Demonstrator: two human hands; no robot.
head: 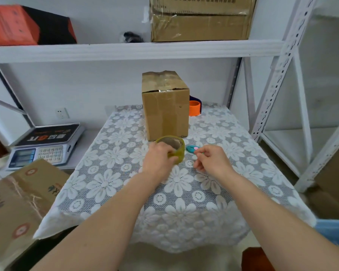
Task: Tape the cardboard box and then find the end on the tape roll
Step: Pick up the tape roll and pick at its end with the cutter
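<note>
Weighing scale point(45, 145) on low shelf, well left of cardboard box point(165, 106). Left hand point(159, 160) just in front of box, fingers curled round tape roll point(174, 147), roll lying flat on lace tablecloth point(125, 192). Box upright, top taped. Teal cutter point(192, 149) just right of roll. Right hand point(211, 160) beside cutter, fingers loosely curled; grip on cutter unclear. Orange roll point(194, 110) behind box's right side.

Left hand point(158, 159) fingers curled gripping; right hand point(211, 159) loosely curled
</note>
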